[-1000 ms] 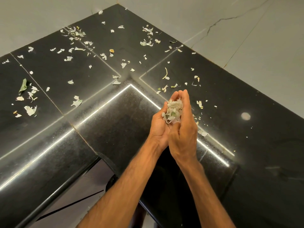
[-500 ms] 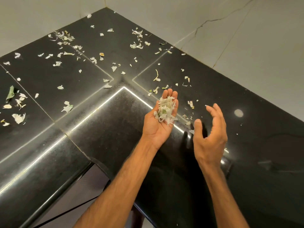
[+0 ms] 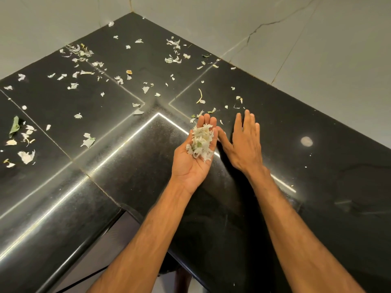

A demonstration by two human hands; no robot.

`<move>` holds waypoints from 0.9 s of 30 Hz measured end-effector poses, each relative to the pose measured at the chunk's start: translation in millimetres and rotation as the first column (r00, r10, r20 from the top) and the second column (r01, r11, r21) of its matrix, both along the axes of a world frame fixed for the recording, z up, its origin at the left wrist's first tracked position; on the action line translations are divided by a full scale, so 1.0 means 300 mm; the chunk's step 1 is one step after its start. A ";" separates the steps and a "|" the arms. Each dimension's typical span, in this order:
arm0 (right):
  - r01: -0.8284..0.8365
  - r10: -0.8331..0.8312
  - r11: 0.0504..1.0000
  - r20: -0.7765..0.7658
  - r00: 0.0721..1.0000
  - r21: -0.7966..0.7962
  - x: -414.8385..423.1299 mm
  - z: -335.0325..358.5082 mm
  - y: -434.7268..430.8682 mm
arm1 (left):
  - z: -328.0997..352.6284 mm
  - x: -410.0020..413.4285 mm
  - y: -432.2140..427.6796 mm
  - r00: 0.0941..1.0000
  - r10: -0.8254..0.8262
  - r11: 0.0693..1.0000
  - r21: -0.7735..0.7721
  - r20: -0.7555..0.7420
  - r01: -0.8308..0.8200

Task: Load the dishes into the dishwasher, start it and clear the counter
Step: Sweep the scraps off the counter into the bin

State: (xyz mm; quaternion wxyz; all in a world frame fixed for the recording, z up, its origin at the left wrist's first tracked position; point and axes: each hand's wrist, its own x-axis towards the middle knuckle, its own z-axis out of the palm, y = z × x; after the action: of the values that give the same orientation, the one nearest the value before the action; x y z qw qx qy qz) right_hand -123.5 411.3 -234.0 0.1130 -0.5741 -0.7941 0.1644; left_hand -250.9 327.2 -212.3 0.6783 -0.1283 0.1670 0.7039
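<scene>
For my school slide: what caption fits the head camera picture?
Left hand cups a pile of pale scraps; open right hand held low over the scrap-littered black counter.

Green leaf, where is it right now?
In the head view, the green leaf lies at the far left edge of the black counter, beside a small cluster of white scraps.

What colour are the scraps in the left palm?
Mostly white scraps with a few pale green bits, in the left hand; head view.
</scene>
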 end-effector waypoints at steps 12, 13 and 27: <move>0.001 0.127 0.953 -0.404 0.906 0.303 0.154 0.007 -0.200 | 0.006 -0.040 -0.062 0.999 0.011 1.000 -0.006 0.034 -0.010; 0.031 0.106 0.949 -0.411 0.906 0.313 0.168 0.024 -0.183 | 0.007 -0.044 -0.064 0.999 0.006 1.000 -0.011 0.033 -0.006; -0.203 0.212 0.977 -0.311 0.927 0.064 0.132 0.040 -0.184 | 0.023 -0.024 -0.072 0.999 -0.030 1.000 0.006 0.032 0.030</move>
State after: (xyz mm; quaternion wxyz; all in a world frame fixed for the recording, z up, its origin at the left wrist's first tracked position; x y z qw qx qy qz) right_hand -84.1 356.0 -221.8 0.2292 -0.4514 -0.8244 0.2530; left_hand -258.1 305.7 -205.3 0.6919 -0.1351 0.1559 0.6919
